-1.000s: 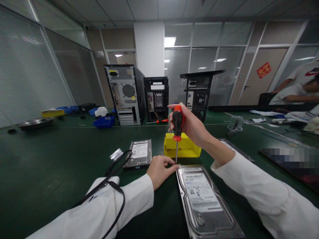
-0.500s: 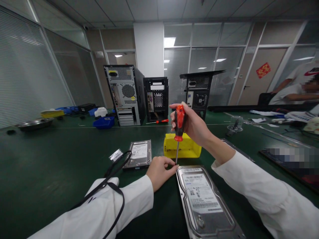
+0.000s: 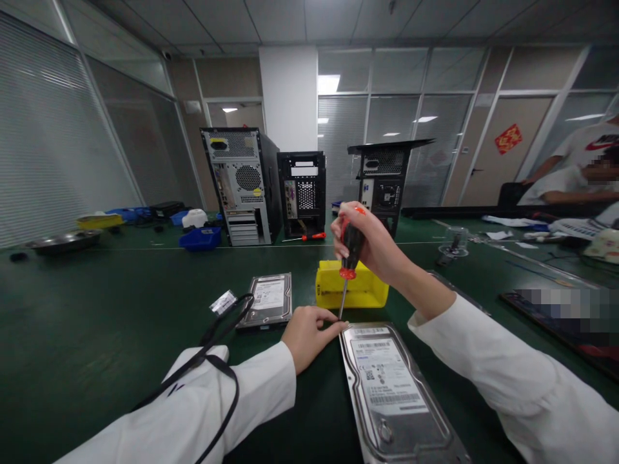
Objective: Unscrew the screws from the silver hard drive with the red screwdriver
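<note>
Currently, I am gripping a red-and-black screwdriver (image 3: 353,250) in the right hand (image 3: 371,240), fingers wrapping its handle, shaft slanting down to a far corner of the label-up hard drive (image 3: 387,380). The left hand (image 3: 308,334) is reaching in low, thumb and forefinger converging beside the shaft's tip; I am failing to tell whether they are pinching anything. The drive is lying on the green tabletop (image 3: 120,316), nearer than a yellow bin (image 3: 352,293). Beyond, three computer cases (image 3: 249,187) are standing before a white pillar (image 3: 289,96) and glass partitions.
</note>
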`<state>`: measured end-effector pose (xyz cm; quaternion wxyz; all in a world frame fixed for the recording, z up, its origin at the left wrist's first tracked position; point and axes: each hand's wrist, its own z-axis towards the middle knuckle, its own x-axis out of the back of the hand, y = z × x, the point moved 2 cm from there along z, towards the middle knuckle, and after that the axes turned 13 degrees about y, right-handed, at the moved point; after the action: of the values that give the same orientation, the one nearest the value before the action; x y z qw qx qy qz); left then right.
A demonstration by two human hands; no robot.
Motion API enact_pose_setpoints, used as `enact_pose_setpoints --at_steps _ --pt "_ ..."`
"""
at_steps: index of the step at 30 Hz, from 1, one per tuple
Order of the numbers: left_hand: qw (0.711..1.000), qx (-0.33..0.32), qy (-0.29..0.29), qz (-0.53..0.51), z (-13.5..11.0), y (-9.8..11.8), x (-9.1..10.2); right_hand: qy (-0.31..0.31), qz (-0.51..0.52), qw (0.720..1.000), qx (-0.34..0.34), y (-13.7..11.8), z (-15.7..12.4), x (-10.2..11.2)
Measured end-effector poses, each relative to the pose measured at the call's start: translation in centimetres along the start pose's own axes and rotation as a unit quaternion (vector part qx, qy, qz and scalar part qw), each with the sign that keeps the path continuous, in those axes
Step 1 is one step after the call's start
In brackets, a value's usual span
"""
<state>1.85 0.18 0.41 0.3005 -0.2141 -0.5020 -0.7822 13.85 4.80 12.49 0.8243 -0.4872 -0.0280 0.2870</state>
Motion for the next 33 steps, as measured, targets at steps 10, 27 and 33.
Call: enact_pose_setpoints --at_steps 10,27,33 --pt "0.999 -0.038 -0.017 0.017 -0.06 -0.10 0.07 0.002 -0.009 1.000 -0.016 0.33 0.05 0.08" --pt "0.996 -0.067 -0.037 0.048 -0.19 0.11 0.18 -0.021 0.012 1.000 -0.011 0.09 -0.13 -0.26" --pt "0.995 -0.069 -0.047 0.055 -0.20 -0.03 0.12 -0.004 -0.004 1.000 -0.016 0.48 -0.13 0.06"
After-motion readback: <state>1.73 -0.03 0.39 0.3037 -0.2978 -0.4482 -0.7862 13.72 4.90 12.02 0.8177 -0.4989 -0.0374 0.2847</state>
